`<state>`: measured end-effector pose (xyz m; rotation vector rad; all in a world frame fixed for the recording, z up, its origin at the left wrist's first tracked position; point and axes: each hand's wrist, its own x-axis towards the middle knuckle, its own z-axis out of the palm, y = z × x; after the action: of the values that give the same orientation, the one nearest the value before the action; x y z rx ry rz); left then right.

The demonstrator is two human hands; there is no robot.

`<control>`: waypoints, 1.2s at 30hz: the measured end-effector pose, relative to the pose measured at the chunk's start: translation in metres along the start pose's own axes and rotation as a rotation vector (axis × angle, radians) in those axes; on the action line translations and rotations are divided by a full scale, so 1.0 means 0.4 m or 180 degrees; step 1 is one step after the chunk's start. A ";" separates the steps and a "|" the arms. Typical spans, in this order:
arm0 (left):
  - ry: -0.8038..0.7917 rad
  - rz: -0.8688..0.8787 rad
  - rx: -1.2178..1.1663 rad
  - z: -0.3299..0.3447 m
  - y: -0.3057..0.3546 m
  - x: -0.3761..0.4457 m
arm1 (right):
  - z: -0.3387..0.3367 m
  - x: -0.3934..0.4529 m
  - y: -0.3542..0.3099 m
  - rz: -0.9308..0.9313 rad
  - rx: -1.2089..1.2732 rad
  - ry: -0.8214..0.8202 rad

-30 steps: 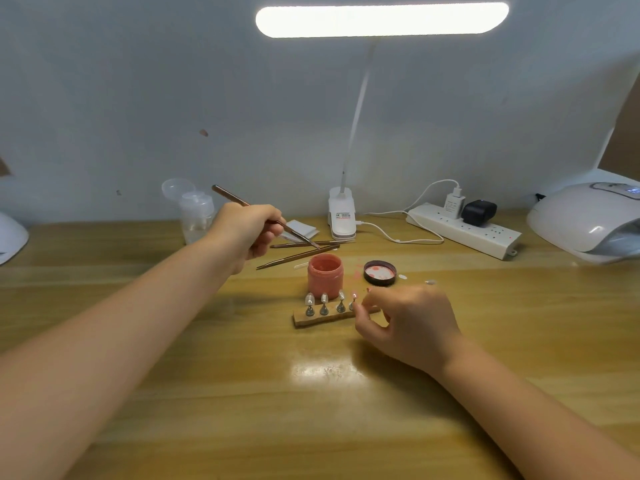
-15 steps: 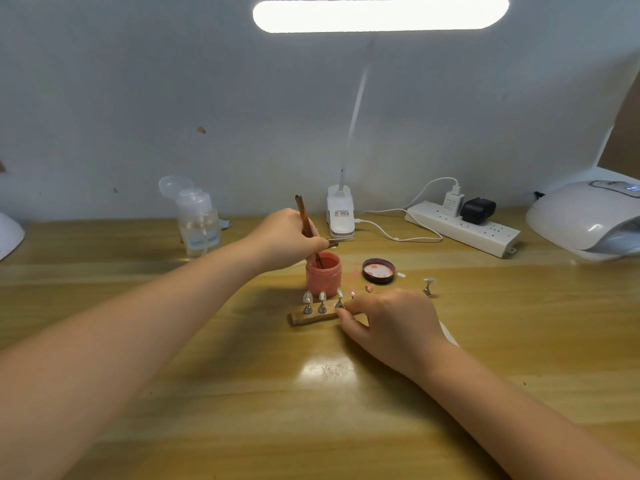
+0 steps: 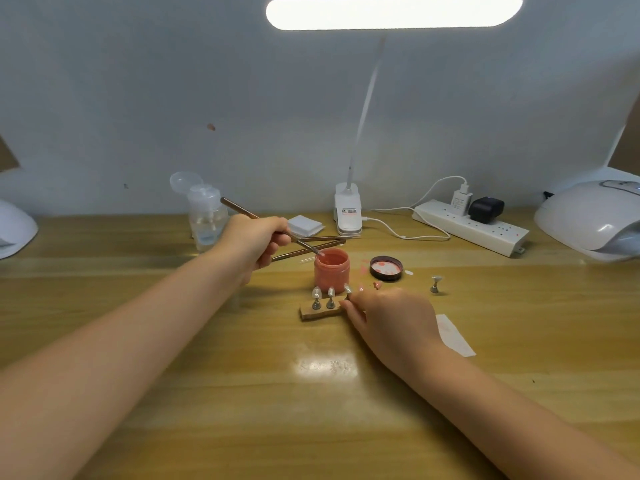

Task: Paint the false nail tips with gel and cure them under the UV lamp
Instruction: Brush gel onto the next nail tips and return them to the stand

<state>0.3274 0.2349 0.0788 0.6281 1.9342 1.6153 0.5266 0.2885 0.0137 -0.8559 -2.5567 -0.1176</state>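
My left hand (image 3: 258,242) grips a thin brown brush (image 3: 239,211) whose tip rests at the left rim of the open coral gel pot (image 3: 331,275). In front of the pot a small wooden holder (image 3: 318,312) carries several false nail tips on metal stands (image 3: 317,297). My right hand (image 3: 391,320) lies at the holder's right end, its fingers curled around the stands there and hiding them. One more nail tip stand (image 3: 436,284) stands alone to the right. The white UV lamp (image 3: 592,220) sits at the far right.
The pot's black lid (image 3: 386,268) lies right of the pot. Two spare brushes (image 3: 311,245) cross behind it, near white pads (image 3: 304,225). A clear pump bottle (image 3: 206,220), desk lamp base (image 3: 348,213), power strip (image 3: 471,226) and paper slip (image 3: 455,336) are around.
My left hand pulled the brush out of the pot and tilted it flat, tip now at the pot's rim. My right hand stayed at the holder's right end.
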 end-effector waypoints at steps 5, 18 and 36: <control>0.0134 -0.0069 -0.0334 -0.026 -0.024 0.001 | 0.002 -0.002 0.001 -0.0110 0.0092 0.0110; 0.0402 0.0708 -0.0989 -0.052 -0.112 -0.074 | -0.043 0.005 -0.003 0.0246 0.2156 0.0758; -0.0372 0.3071 0.0572 -0.007 -0.077 -0.287 | -0.075 0.027 0.029 0.0340 0.3071 0.1150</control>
<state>0.4111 0.1520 0.0613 1.8906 1.7836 1.8367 0.5373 0.2975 0.0448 -0.5028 -1.8635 0.8410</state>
